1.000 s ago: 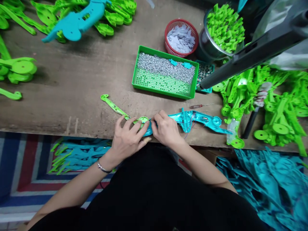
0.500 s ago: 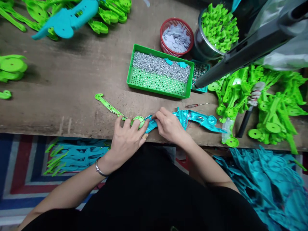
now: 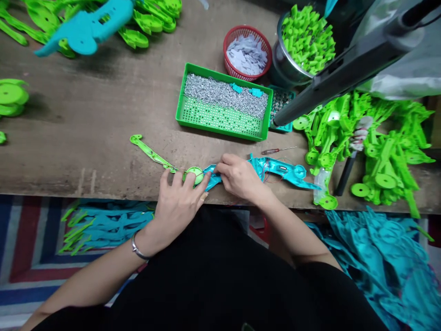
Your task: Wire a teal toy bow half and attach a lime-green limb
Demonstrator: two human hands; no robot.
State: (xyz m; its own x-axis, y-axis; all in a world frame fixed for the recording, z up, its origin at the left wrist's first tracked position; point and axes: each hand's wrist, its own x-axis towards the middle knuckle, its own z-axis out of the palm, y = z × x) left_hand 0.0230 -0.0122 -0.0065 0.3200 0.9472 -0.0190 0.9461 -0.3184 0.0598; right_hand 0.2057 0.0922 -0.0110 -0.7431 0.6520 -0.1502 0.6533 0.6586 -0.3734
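Note:
A turquoise plastic half-shell (image 3: 287,171) with an open hollow side and thin wires lies along the table's front edge. At its left end is a bright green plastic arm (image 3: 151,154) with a round disc. My left hand (image 3: 179,197) holds down this joint, fingers over the green arm and disc, index fingertip on the turquoise shell. My right hand (image 3: 239,179) is closed in a pinch over the shell's left part, close to the left fingertips. Whatever lies between its fingertips is hidden. Behind the shell lies a small red-handled screwdriver (image 3: 278,151).
A green basket (image 3: 220,133) of small metal pieces stands behind my hands. Further back are a red basket (image 3: 228,57) of pale pieces and a metal pot (image 3: 289,69) of green parts. A dark pole (image 3: 330,78) slants across the right. Green parts (image 3: 382,161) are heaped there.
The whole view has shifted slightly, so the table items appear a little further left. My hands stay at the same joint; the right fingers have moved only slightly over the shell.

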